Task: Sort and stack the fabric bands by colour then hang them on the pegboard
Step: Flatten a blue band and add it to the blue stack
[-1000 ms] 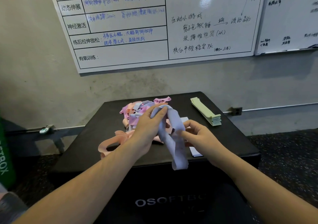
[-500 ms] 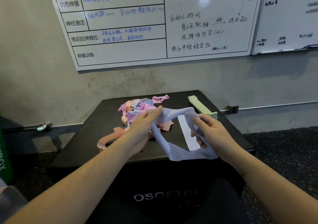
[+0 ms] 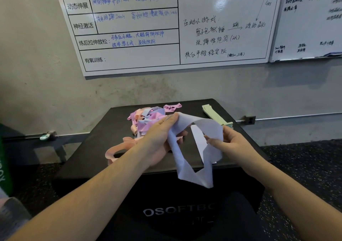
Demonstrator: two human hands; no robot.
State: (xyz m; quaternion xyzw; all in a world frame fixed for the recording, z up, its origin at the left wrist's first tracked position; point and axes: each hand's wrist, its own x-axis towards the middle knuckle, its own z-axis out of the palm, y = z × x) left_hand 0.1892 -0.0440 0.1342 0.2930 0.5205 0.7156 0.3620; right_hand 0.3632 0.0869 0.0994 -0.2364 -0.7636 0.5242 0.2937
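Here the black worktop point(image 3: 88, 159) carries everything – a tangled heap of pink, lilac and peach bands point(image 3: 146, 119) at its middle, a neat green stack point(image 3: 215, 115) at the far right corner, and a flat pale band point(image 3: 199, 140) lying just under the hands. The pegboard is not in view.

Above the near edge, 2 hands stretch 1 lavender band point(image 3: 187, 159) as an open loop. The left hand point(image 3: 161, 137) pinches its upper end with nearly straight fingers; the right hand point(image 3: 233, 144) curls its fingers round the right side. The loop's slack sags toward the person, over the worktop's front edge.

Judging by that, the band's long axis runs left-right between the hands, while the flat pale band lies front-to-back directly beneath – so flattening calls for a turn, with the right hand nearer the landing spot.
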